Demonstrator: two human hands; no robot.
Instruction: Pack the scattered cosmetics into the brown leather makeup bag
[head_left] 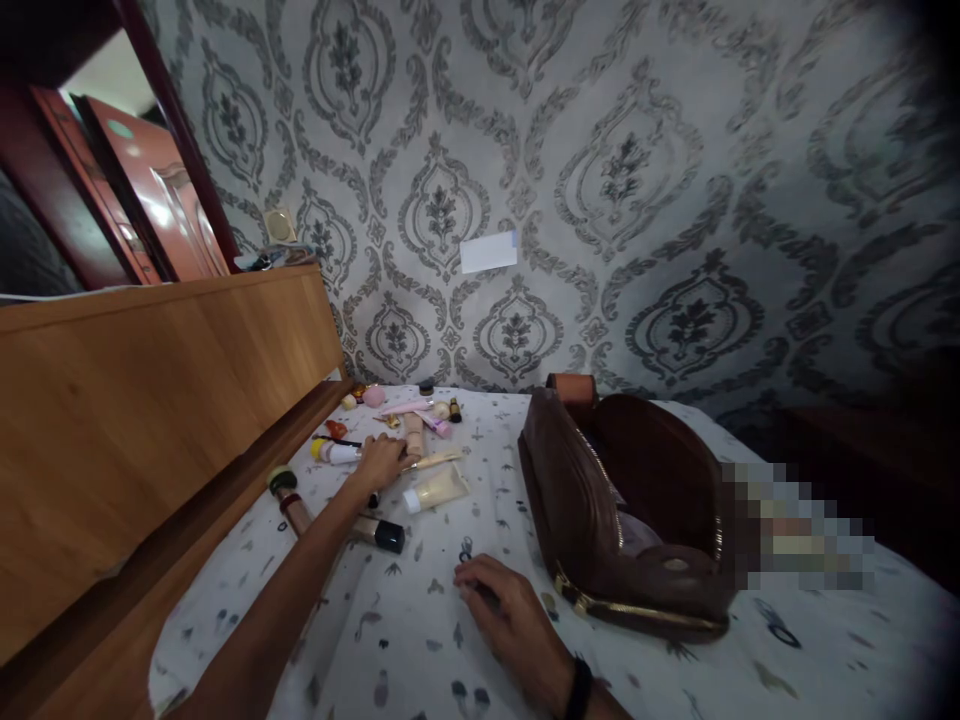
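My left hand (384, 462) reaches over a spread of cosmetics, fingers stretched out and bent down at the lower end of a beige tube (414, 432). No firm hold on the tube shows. Close by its fingertips lies a slim light-yellow item (441, 459), and a pale cream tube with a white cap (436, 490) is nearer to me. A white bottle with a yellow end (337, 453) lies left of this hand. My right hand (510, 612) rests on the patterned sheet, fingers loosely bent, with nothing visible in them. Its palm side is hidden.
An unzipped brown leather bag (555, 500) stands right of my hands. A black-capped bottle (386, 533) and a green-topped item (282, 480) lie around my left forearm. Pink items (407, 407) lie farther back. A wooden board (187, 370) borders the left; wallpaper covers the wall behind.
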